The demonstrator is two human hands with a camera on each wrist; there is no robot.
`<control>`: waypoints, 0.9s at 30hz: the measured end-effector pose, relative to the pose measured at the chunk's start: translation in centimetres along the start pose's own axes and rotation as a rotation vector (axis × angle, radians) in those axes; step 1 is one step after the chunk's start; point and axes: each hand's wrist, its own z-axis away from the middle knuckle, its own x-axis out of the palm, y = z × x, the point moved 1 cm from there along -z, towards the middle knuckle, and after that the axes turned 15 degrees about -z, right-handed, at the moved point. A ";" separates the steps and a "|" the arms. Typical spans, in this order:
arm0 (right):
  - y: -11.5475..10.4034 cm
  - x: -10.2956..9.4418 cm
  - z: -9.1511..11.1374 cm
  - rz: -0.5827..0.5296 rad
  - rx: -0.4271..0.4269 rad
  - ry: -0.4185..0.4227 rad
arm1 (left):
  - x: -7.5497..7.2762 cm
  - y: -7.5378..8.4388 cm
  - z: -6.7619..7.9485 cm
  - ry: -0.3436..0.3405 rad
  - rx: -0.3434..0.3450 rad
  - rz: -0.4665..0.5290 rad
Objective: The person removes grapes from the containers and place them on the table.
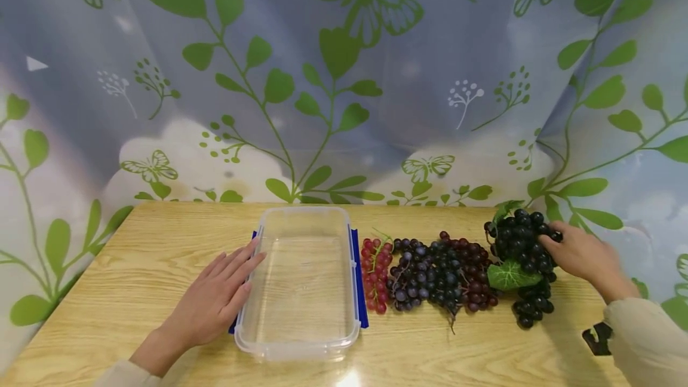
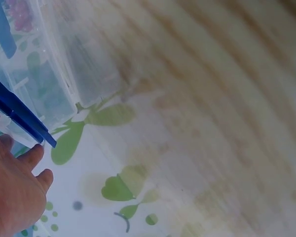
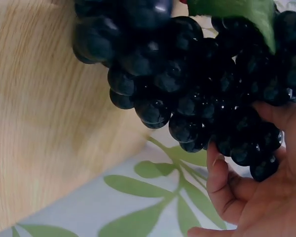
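Observation:
A clear plastic food box (image 1: 309,291) with blue side clips stands without a lid on the wooden table, nothing inside it. My left hand (image 1: 217,291) rests on its left side, fingers straight and fingertips over the rim. In the left wrist view a blue clip (image 2: 19,108) shows by the fingers of that hand (image 2: 15,192). My right hand (image 1: 586,255) grips a bunch of black grapes (image 1: 524,237) with green leaves, at the table's right. Seen from the right wrist, fingers and thumb of the hand (image 3: 266,197) curl round the end of the black grapes (image 3: 182,89).
Between box and right hand lie a small bunch of red grapes (image 1: 376,273), blue-purple grapes (image 1: 411,279), dark green-black grapes (image 1: 445,273) and dark red grapes (image 1: 477,282), side by side. A small black object (image 1: 596,339) is near the right sleeve. A patterned curtain (image 1: 365,106) hangs behind the table.

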 end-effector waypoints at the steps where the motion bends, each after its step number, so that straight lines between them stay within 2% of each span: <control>1: 0.1 0.1 -0.2 -0.017 0.013 -0.003 | 0.0 0.0 0.0 0.000 0.000 0.000; 6: 0.4 0.9 -1.0 -0.077 0.082 -0.010 | -0.1 0.1 -0.1 -0.001 0.002 0.002; 11: 0.5 1.6 -1.6 -0.072 0.141 -0.035 | 0.0 0.0 -0.1 0.001 -0.002 -0.010; 17: 0.9 2.5 -2.1 -0.088 0.158 -0.041 | 0.0 0.1 0.0 -0.022 -0.002 -0.012; 27: 0.9 3.9 -3.2 -0.092 0.152 -0.032 | -0.4 0.1 -0.1 -0.017 -0.002 -0.014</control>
